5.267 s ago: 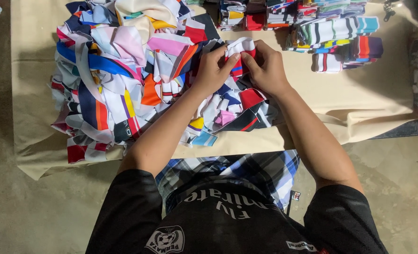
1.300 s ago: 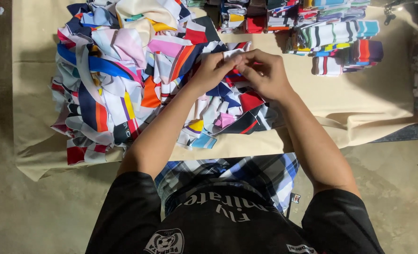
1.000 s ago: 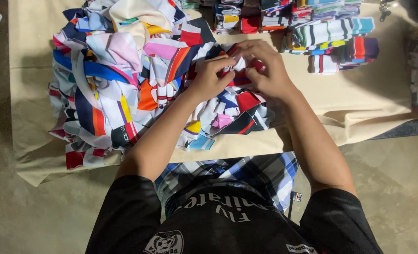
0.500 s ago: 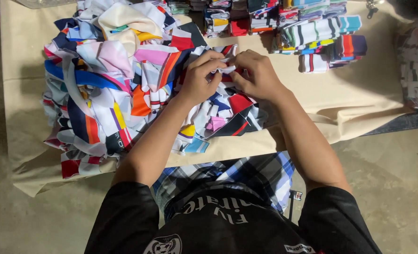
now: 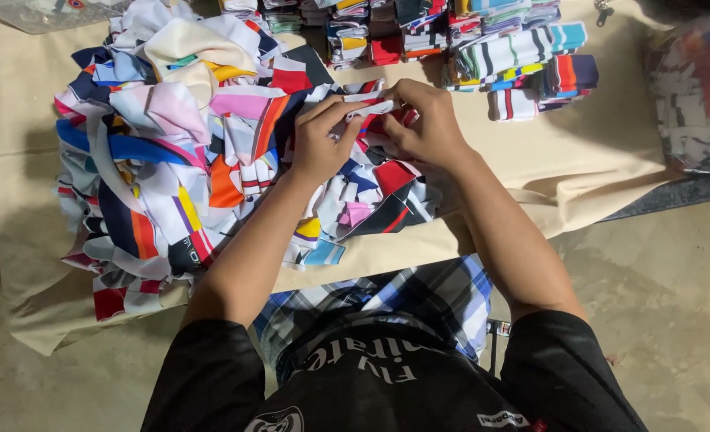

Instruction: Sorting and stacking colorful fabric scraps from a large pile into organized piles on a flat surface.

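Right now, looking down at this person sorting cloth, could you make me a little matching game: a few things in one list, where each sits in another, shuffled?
Things:
1. loose heap of colourful fabric pieces
2. neat folded stacks of striped fabric
3. small white fabric strip
4. beige sheet

Places:
A. pinched between the left hand and the right hand
B. spread on the floor under all the cloth
C. far edge of the sheet, beyond the hands
D. piled on the left part of the sheet

Pairs: 1-D, 2-C, 3-A, 4-B
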